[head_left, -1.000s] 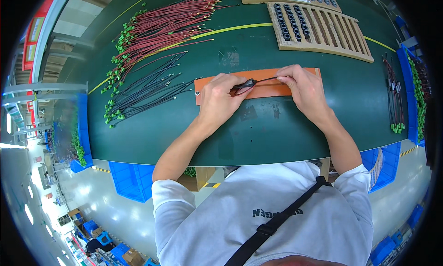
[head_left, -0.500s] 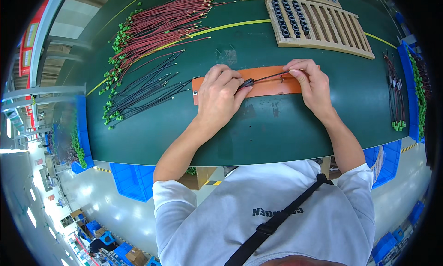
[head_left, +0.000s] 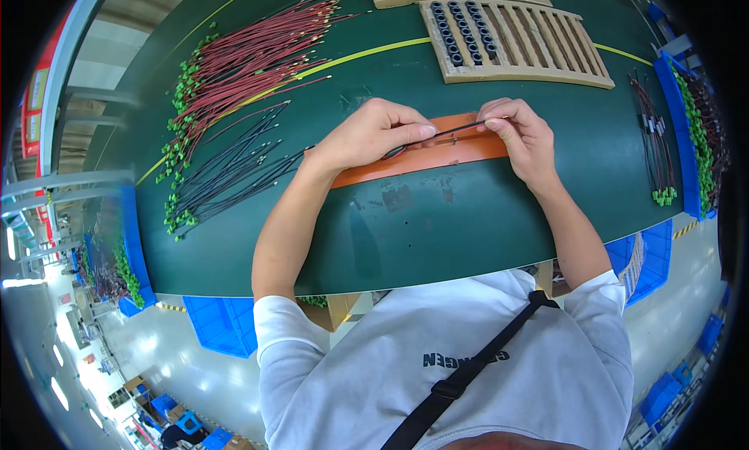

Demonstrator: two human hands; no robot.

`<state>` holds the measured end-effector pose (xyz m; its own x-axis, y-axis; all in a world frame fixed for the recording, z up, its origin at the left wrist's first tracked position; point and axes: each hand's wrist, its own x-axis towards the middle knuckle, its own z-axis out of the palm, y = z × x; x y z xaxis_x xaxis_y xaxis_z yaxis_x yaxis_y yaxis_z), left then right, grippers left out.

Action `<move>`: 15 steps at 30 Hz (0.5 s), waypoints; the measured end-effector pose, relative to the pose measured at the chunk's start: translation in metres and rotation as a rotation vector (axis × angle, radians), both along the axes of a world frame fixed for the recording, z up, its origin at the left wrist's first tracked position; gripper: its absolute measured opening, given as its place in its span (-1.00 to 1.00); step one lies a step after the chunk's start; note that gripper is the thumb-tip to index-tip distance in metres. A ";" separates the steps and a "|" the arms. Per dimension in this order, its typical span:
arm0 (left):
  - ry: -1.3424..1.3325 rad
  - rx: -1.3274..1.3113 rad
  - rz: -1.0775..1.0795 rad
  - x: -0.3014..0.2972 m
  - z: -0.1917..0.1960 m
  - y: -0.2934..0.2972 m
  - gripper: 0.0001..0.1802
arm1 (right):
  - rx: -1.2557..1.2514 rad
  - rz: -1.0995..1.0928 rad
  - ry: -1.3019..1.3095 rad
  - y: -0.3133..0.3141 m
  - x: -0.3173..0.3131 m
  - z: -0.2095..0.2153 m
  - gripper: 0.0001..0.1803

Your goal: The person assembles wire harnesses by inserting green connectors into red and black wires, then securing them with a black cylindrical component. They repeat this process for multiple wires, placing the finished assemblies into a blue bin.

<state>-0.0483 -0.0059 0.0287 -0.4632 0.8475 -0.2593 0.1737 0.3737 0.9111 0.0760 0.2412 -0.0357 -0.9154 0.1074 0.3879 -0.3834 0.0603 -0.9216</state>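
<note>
A thin black wire (head_left: 460, 129) is stretched between my two hands over an orange strip-shaped board (head_left: 446, 160). My left hand (head_left: 374, 134) is closed, its thumb and fingers pressed on the wire. Below its palm a dark curved piece (head_left: 395, 151) shows, mostly hidden by the hand. My right hand (head_left: 524, 138) pinches the wire's right end between thumb and fingertips, above the board's right end. Left of my left hand lies a fanned bunch of black wires (head_left: 226, 173) with green connectors (head_left: 181, 216).
A large pile of red wires (head_left: 257, 56) with green connectors lies at far left. Far right stands a slotted wooden rack (head_left: 538, 48), its left slots filled with dark ring-shaped parts (head_left: 466, 33). A small wire bundle (head_left: 654, 138) lies near a blue bin (head_left: 686, 130) at the right edge.
My left hand has turned and moved its thumb along the wire toward my right hand. The dark sleeve-like piece by its fingers is now mostly covered. My right hand keeps its pinch.
</note>
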 end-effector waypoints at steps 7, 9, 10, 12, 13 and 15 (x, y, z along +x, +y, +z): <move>0.084 0.234 0.201 0.031 -0.036 0.006 -0.86 | -0.144 -0.059 -0.272 -0.010 0.004 0.012 -0.85; 0.090 0.259 0.239 0.035 -0.040 0.004 -0.89 | -0.084 -0.051 -0.278 -0.010 0.002 0.015 -0.88; 0.087 0.261 0.249 0.036 -0.037 0.004 -0.90 | -0.087 -0.047 -0.288 -0.011 0.002 0.016 -0.88; 0.079 0.298 0.258 0.035 -0.042 0.004 -0.90 | -0.069 -0.043 -0.318 -0.010 0.002 0.017 -0.87; 0.067 0.289 0.265 0.035 -0.042 0.005 -0.90 | -0.074 -0.040 -0.308 -0.011 0.002 0.018 -0.86; 0.043 0.269 0.279 0.036 -0.039 0.006 -0.89 | -0.083 -0.034 -0.290 -0.012 0.004 0.020 -0.86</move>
